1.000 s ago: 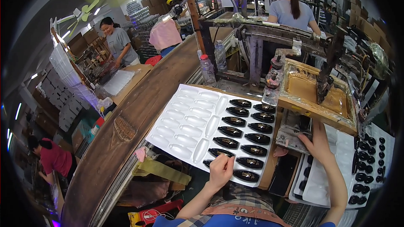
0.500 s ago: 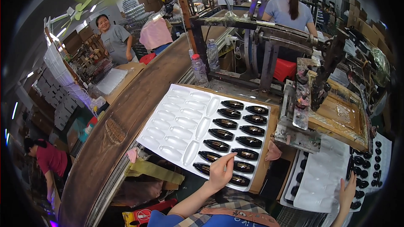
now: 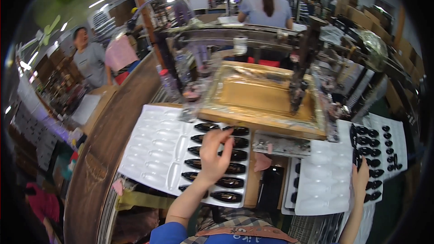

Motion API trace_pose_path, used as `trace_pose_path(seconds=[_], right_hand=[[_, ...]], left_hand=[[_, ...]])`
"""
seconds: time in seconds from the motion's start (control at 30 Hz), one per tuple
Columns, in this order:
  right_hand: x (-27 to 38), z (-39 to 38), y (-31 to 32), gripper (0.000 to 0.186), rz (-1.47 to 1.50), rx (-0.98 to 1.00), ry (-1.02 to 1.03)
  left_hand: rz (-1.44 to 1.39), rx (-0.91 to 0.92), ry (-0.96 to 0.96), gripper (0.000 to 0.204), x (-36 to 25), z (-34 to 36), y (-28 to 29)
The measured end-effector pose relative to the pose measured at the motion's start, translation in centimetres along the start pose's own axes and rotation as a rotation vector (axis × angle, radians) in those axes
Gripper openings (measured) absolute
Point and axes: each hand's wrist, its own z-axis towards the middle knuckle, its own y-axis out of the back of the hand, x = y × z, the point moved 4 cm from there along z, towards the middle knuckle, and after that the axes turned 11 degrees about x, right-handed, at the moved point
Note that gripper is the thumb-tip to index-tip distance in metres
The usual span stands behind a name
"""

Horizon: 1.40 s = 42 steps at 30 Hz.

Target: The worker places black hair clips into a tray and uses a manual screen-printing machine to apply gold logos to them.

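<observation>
My left hand point(image 3: 215, 153) is over the white tray point(image 3: 149, 144) of glossy black oval pieces point(image 3: 226, 196), fingers curled at the upper pieces; what they hold, if anything, is unclear. At the right, my right hand point(image 3: 360, 176) has fingers curled at the edge of a second white tray point(image 3: 321, 180), against dark pieces; its grip is hidden. Behind both hands, a wooden screen frame point(image 3: 262, 122) with a gold-coloured inside sits on the machine arm, above a metal fixture point(image 3: 280, 147).
A curved wooden bench point(image 3: 92, 162) runs along my left, with co-workers point(image 3: 88, 61) point(image 3: 38, 201) beyond it. Another person point(image 3: 264, 9) sits behind the machine. Cartons point(image 3: 359, 18), plastic bottles point(image 3: 167, 83) and more trays of black pieces point(image 3: 389, 135) surround the station.
The view has shifted, moving the scene leftward. My right hand left the fixture for the right-hand pieces; my left hand moved up the tray. The screen frame appears farther left and back.
</observation>
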Motion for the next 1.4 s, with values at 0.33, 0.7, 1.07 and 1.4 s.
trace_pose_path(seconds=[0.33,0.7,1.07,1.4], right_hand=[[5.8,-1.2,4.5,0.033,0.811,0.134,0.113],[18.4,0.8,3.1,0.043,1.106,0.321,0.466],[31.2,0.3,0.6,0.040,0.409,0.238,0.824],[30.3,-0.9,0.5,0.034,0.380,0.272,0.802]], left_hand=[[0.071,0.482,-0.145,0.027,5.9,4.6,-9.1],[-0.460,0.402,0.045,0.024,6.0,10.6,-8.7],[-0.648,0.222,0.245,0.019,10.0,9.5,-1.6],[-0.294,-0.199,0.450,0.013,23.5,-0.3,9.8]])
